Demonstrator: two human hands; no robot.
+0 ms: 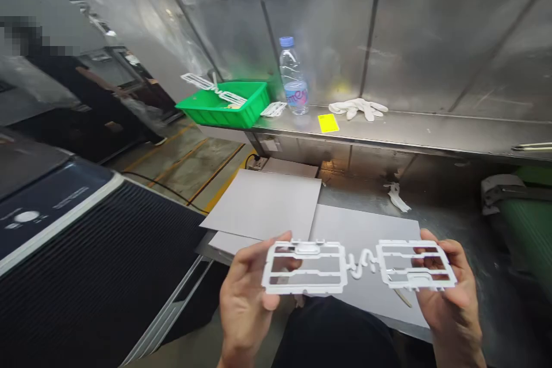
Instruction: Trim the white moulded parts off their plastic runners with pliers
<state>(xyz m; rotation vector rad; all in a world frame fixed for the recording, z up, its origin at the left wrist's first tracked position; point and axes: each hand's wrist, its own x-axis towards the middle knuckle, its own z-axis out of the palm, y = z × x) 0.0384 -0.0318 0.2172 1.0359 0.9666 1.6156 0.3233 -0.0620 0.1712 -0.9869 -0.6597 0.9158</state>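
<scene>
Twin-framed white plastic molding [357,275] near, above white board [366,224]: left hand [244,302] pinching left end, right hand [457,302] pinching right. Likely light, fairly stiff, fragile at thin zigzag middle; best held by outer edges.

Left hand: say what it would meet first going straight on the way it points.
Besides the white frame it holds, the left hand would likely meet the white board ahead first; depth is unclear, so it may pass above.
</scene>
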